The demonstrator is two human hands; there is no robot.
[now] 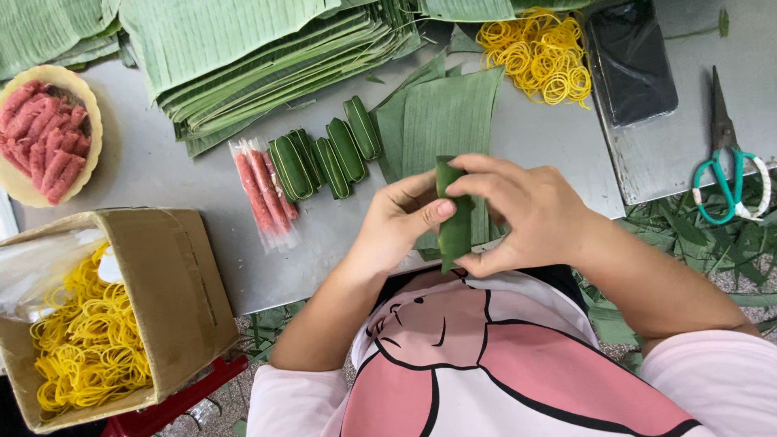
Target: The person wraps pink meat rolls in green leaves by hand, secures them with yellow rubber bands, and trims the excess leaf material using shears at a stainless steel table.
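We pinch the leaf roll [455, 218] between left hand [401, 222] and right hand [530, 214], above the table's [162, 170] near edge; loosened fingers could let it unroll.

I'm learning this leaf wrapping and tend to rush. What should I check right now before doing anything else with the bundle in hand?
1. Both hands on the leaf bundle: ok, left hand and right hand pinch it.
2. Fold closed over the filling: cannot tell, fingers hide it.
3. Loose rubber bands on the table: ok.
4. Cut leaf pieces lying beneath: ok.
5. Finished bundles lying apart from the hands: ok.
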